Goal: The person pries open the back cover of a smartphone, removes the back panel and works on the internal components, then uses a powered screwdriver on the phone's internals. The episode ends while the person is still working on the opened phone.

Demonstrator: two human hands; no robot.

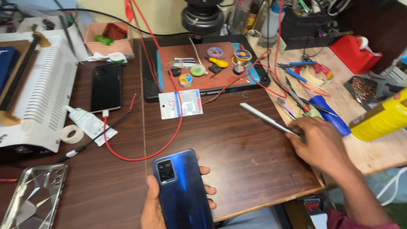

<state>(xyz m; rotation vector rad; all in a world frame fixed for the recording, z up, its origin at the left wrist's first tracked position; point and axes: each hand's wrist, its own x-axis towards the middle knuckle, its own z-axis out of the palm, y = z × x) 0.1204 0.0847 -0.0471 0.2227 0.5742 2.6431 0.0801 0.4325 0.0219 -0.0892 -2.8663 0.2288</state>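
My left hand (154,208) holds a shiny blue smartphone (182,191) back side up, camera block toward the top, low over the near edge of the dark wooden table (237,157). My right hand (322,146) grips a thin flat metal tool (265,118) that points up and left over the table. The tool's tip is well apart from the phone.
A clear phone case (34,199) lies at bottom left. A black phone (106,87), a white tube (87,123), tape roll (71,134), red cable (140,157) and small plastic packet (180,103) lie further back. A work mat (203,63) holds solder reels; pliers and a yellow can (379,121) sit right.
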